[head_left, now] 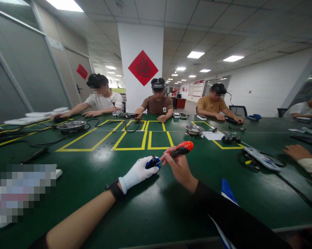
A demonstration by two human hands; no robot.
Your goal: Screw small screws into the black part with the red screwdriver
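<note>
My left hand (138, 175), in a white glove with blue on the fingers, is closed around a small black part with a metal top (153, 161). Bare-skinned, my right hand (181, 170) grips a screwdriver (183, 148) by its red and black handle. The thin shaft points left and down at the black part; whether its tip touches cannot be made out. Both hands are held over the green table (156, 214), near its middle. A blue and white cloth-like item (228, 192) lies beside my right forearm, partly hidden by the sleeve.
Metal bowls (194, 129) (71, 126) stand farther back. Several black parts (230, 139) are grouped at the right, near a white power strip (262, 158) with cables. A dark tool (35, 155) lies left. Co-workers sit opposite; another person's hand (298, 152) rests at the right.
</note>
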